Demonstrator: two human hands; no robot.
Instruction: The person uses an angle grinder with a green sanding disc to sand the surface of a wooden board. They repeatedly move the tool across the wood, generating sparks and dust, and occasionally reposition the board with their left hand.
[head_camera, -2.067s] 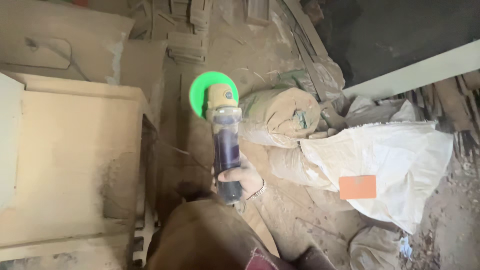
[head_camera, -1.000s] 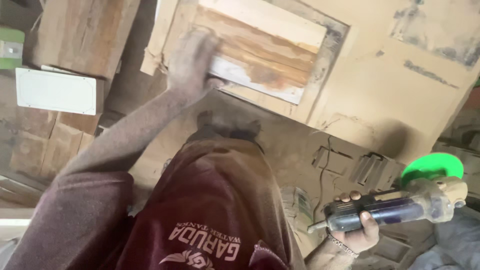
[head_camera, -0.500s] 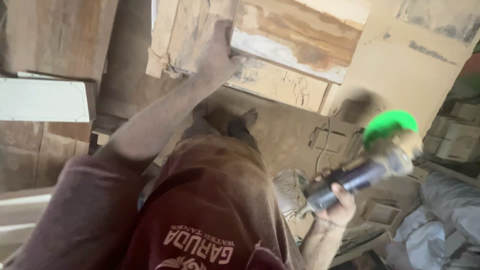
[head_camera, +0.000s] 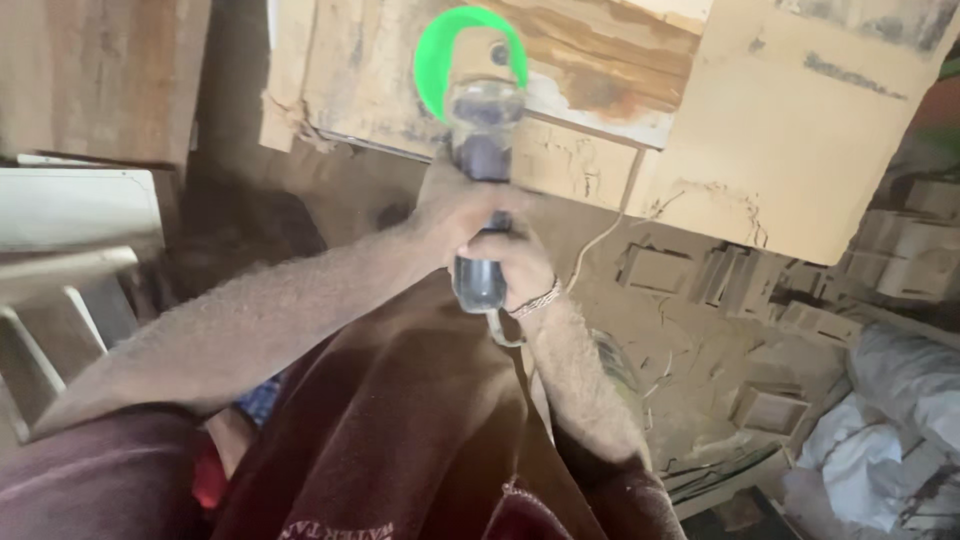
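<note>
Both hands on the angle grinder (head_camera: 480, 150), frame centre, pointing to 12 o'clock. Left hand (head_camera: 455, 205) is wrapped tight round the upper body of the tool, just below the head. Right hand (head_camera: 515, 265) is clamped round the lower grip, with a metal bracelet (head_camera: 535, 300) on that wrist.

Grinder look: dark bluish-purple barrel, dusty pale metal gear head, bright green round guard (head_camera: 470, 55) at the top (disc itself not readable, blurred). A cord (head_camera: 600, 240) trails off from the tail end toward 3 o'clock.

The head sits over a worn wooden board (head_camera: 600, 70), pale with brown-orange streaks and chipped edges; contact or not, can't tell. A big dusty plywood sheet (head_camera: 800, 130) lies at 2 o'clock. Small wooden blocks (head_camera: 770, 405) are scattered on the sawdust-covered floor at 4 o'clock, with white sacks (head_camera: 880, 440) further out. A maroon garment (head_camera: 400, 440) fills 6 o'clock.
</note>
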